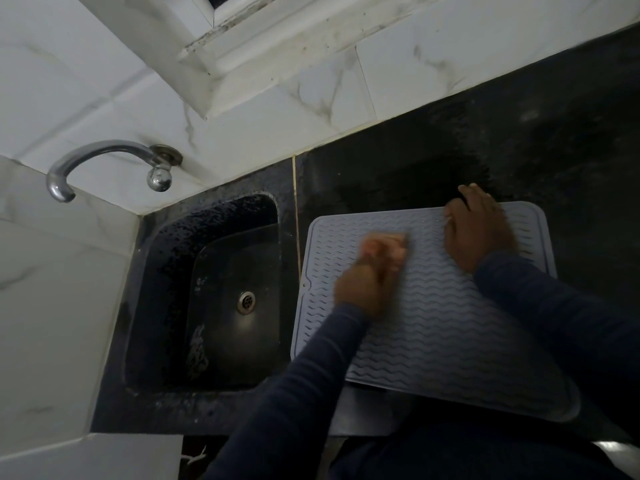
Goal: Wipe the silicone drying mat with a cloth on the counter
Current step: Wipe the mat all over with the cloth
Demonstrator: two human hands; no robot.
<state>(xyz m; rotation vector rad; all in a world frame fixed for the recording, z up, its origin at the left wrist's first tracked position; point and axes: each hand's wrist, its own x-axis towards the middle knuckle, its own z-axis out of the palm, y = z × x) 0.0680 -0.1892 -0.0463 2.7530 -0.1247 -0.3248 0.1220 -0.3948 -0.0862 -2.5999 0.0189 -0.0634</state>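
The grey silicone drying mat lies on the black tabletop just right of the sink, its near edge overhanging. The blurred left hand has its grip clamped on a pinkish cloth on the mat; the right hand presses flat, grip apart, at the far edge

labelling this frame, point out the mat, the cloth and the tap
mat point(450, 323), head view, bare ribbed middle
cloth point(388, 242), head view, blurred pink far edge
tap point(100, 149), head view, top of curved spout
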